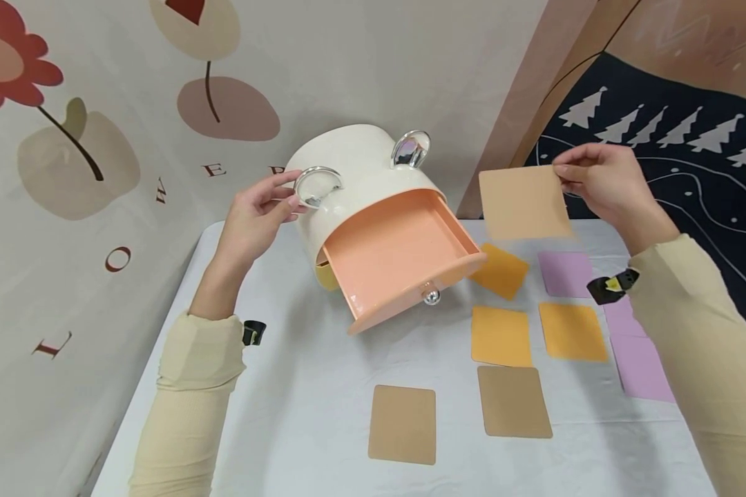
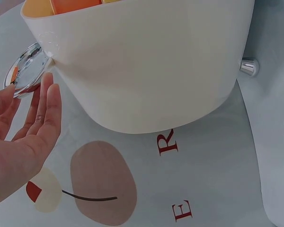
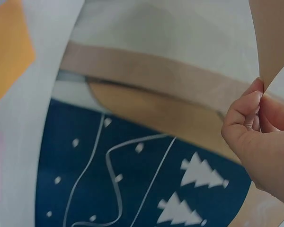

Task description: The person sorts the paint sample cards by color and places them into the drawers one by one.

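A white rounded storage box [image 1: 348, 162] with two shiny ear-shaped parts leans tilted on the table. Its peach drawer [image 1: 404, 255] is pulled out and has a silver ball knob [image 1: 432, 297]. My left hand [image 1: 255, 214] holds the left silver ear [image 1: 318, 186] between thumb and fingers; the left wrist view shows this ear [image 2: 29, 71] from behind, beside the box wall [image 2: 146, 66]. Right of the box, my right hand [image 1: 603, 176] pinches a tan square card [image 1: 525, 203] by its corner, above the table. The same card [image 3: 274, 38] appears edge-on in the right wrist view.
Orange cards [image 1: 500, 336], purple cards [image 1: 566, 274] and brown cards [image 1: 402, 424] lie on the white table [image 1: 311, 414] to the right and front. A patterned cloth [image 1: 124, 221] hangs behind, with a dark tree-print panel [image 1: 665, 172] at the right.
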`<state>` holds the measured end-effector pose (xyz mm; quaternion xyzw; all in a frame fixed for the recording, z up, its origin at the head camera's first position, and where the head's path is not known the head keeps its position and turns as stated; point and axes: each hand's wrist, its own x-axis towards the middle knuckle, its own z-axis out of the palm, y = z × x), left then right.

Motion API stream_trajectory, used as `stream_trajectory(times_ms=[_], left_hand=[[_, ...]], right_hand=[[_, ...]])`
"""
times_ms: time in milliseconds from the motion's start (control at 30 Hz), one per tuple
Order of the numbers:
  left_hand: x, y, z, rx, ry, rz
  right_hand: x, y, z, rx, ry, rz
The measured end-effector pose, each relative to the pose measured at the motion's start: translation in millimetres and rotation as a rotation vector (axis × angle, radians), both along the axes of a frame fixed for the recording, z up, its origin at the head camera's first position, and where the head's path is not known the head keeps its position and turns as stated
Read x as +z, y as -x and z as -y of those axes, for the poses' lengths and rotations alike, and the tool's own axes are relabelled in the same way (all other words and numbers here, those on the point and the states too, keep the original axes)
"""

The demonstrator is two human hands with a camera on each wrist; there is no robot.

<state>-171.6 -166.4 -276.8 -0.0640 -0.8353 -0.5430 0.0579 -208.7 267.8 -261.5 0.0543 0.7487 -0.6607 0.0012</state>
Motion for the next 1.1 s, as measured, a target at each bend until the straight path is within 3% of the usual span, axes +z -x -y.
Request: stream_trajectory(times_ms=[267, 433, 700, 1100], left_hand=[[0.2, 0.0, 0.3, 0.000, -0.007, 0.005], [-0.7, 0.3, 0.8, -0.005, -0.004, 0.005], [-0.4, -0.5, 1.5, -0.012, -0.003, 0.004], [0.2, -1.1, 1.2, -0.013, -0.003, 0.015]], right_hand=[[7.5, 9.4, 39.7, 0.060, -0.095, 0.004], [1.5, 10.3, 58.1, 0.131, -0.136, -0.005], [-13.5, 10.5, 87.0, 0.206, -0.310, -0.051], [-23.7, 7.2, 105.0, 0.303, -0.299, -0.015]])
